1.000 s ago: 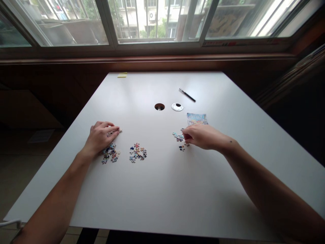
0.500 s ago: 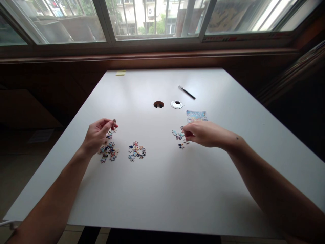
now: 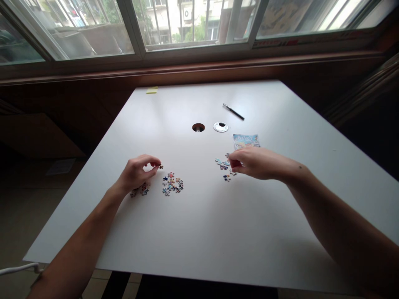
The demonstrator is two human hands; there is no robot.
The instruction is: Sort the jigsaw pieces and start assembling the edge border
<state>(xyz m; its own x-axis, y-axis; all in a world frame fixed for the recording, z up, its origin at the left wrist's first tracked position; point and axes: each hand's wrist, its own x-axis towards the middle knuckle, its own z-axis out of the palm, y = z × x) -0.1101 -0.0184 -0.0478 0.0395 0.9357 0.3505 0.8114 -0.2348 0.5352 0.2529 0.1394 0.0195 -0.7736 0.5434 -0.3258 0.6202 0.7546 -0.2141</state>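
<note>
My left hand (image 3: 141, 170) pinches a small jigsaw puzzle piece (image 3: 161, 167) between thumb and finger, just above the tabletop. Under that hand lies a heap of puzzle pieces (image 3: 144, 189), partly covered by it. Close to its right is a loose middle group of puzzle pieces (image 3: 173, 185), lying flat. My right hand (image 3: 252, 162) is closed, fingertips pointing down over the right-hand puzzle pieces (image 3: 223, 165), some of which it hides. Whatever its fingers hold, if anything, is out of sight. Behind it is a blue printed picture sheet (image 3: 246, 140), its lower part hidden by the hand.
The white table (image 3: 193, 232) has a round cable hole (image 3: 198, 127) with its metal cover (image 3: 220, 126) beside it. A black pen (image 3: 233, 111) lies farther back. A yellow sticky note (image 3: 152, 90) is at the far left corner, below the window (image 3: 199, 25).
My left hand has moved right and a little toward me, from above the left heap to near the middle group, carrying the piece. My right hand stays over the right-hand pieces. The view has shifted slightly.
</note>
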